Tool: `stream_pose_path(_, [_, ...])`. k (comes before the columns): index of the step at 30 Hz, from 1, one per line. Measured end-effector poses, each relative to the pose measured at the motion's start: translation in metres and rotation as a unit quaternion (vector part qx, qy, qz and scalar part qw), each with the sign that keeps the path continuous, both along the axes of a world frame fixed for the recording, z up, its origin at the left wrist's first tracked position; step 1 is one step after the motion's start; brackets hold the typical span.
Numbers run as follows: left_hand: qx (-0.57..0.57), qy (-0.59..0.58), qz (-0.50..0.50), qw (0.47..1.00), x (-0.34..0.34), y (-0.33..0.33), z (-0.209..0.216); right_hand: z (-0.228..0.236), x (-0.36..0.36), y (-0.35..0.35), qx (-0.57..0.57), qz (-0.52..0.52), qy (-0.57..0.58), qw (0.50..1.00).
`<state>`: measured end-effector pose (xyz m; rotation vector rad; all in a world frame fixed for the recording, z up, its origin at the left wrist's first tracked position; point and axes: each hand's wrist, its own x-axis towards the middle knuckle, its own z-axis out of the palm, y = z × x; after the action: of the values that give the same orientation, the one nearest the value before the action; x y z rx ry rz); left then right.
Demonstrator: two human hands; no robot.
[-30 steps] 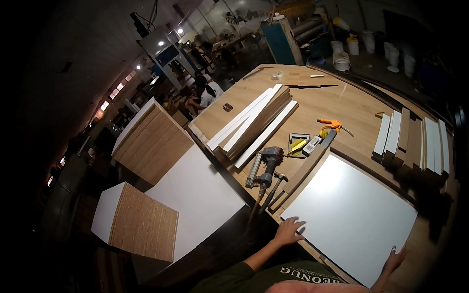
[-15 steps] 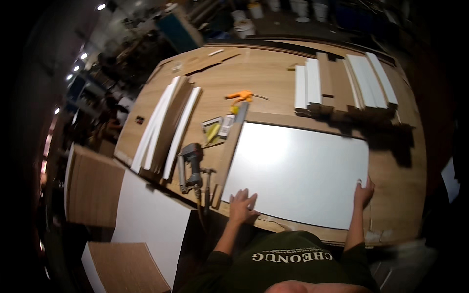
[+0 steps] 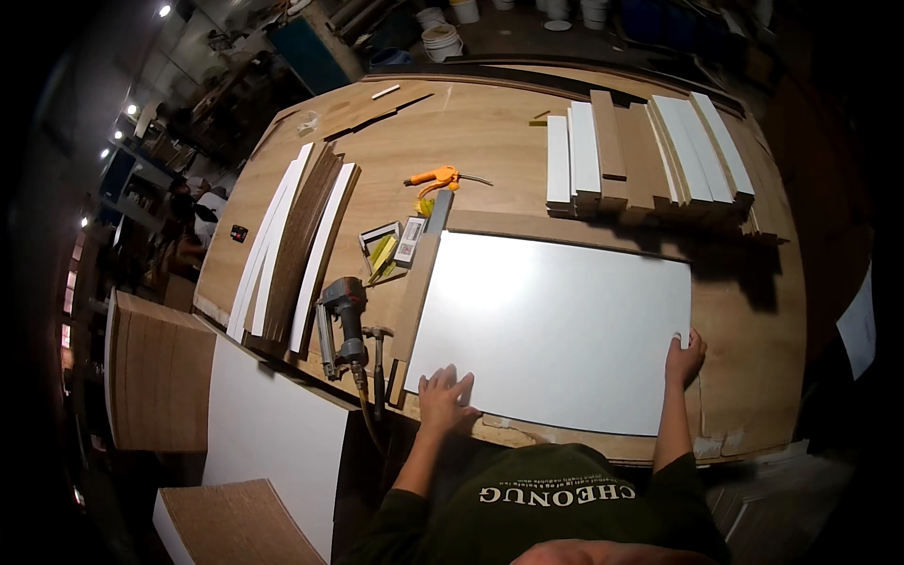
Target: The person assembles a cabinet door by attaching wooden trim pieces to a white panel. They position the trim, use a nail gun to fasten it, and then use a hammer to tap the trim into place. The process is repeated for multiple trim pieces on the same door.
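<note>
A white rectangular panel lies flat on the wooden worktable, with brown strips along its far and left edges. My left hand rests on the panel's near left corner, fingers spread. At the right edge, my right hand grips the panel, its thumb on top; the fingers' undersides are hidden. Left of the panel lie a pneumatic nail gun with a hose and a hammer. Beyond them are a small open box with yellow pieces and an orange air blow gun.
White-faced strips lie in a bundle at the table's left. More white and brown strips are stacked at the far right. Boards with brown edges stand off the table's left side. Buckets are on the floor beyond.
The whole view has shifted, so everything appears slightly farther left. Both hands keep their places on the panel, which shows no clear movement against the strips.
</note>
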<state>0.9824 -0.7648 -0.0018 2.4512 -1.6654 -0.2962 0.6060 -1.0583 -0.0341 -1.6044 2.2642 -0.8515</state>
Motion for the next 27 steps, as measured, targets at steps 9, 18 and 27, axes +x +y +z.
stream_pose_path(9, [0.048, 0.018, 0.016, 0.999, -0.001, -0.006, 0.005, -0.006, 0.01, -0.004, -0.009, -0.021, 0.121, 0.992])
stream_pose_path(18, [-0.177, -0.014, 0.162, 0.971, 0.172, 0.031, 0.063, -0.026, 0.017, 0.024, -0.169, 0.077, 0.058, 0.981])
stream_pose_path(27, [-0.127, -0.134, 0.367, 0.912, 0.399, 0.074, 0.124, 0.011, 0.183, 0.149, -0.045, 0.176, -0.225, 0.957])
